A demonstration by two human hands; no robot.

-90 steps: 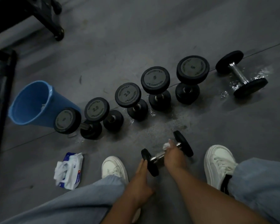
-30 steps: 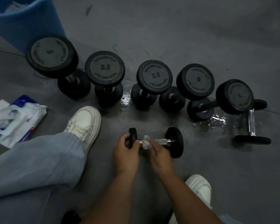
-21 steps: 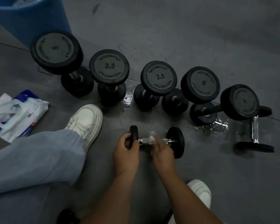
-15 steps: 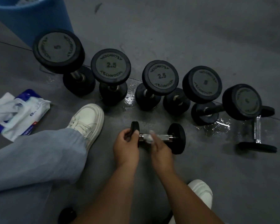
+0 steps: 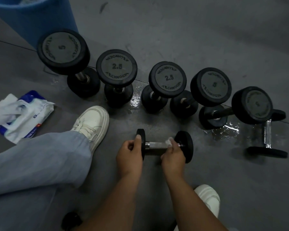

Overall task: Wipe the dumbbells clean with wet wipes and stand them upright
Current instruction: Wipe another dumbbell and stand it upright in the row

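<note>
Gripping the left end plate of a small black dumbbell (image 5: 163,145), the left hand (image 5: 129,157) has its fingers curled around the disc's rim, with the thumb laid along the top edge. The right hand (image 5: 173,157) pinches a crumpled white wet wipe (image 5: 169,141) against the chrome handle, right up beside the right end plate. This dumbbell lies level, handle running left to right, just in front of the person's knees and near the row behind it; whether its plates touch the grey floor (image 5: 207,39) I cannot tell. Behind it, five larger dumbbells (image 5: 168,79) stand on end in a line, the two nearest the middle marked 2.5 and the far left one marked 5. One more dumbbell with a chrome handle (image 5: 267,134) lies on its side at the right end of the line, partly behind the last upright one. Wet patches (image 5: 225,129) shine on the floor around the bases. A blue bucket (image 5: 40,22) stands at the top left, behind the first upright dumbbell. An opened pack of wipes (image 5: 22,117) lies on the floor at the left, well apart from the hands. A white shoe (image 5: 92,124) under a light denim trouser leg (image 5: 37,157) sits between the pack and the held dumbbell, and a second white shoe (image 5: 208,197) shows beside the right forearm.
</note>
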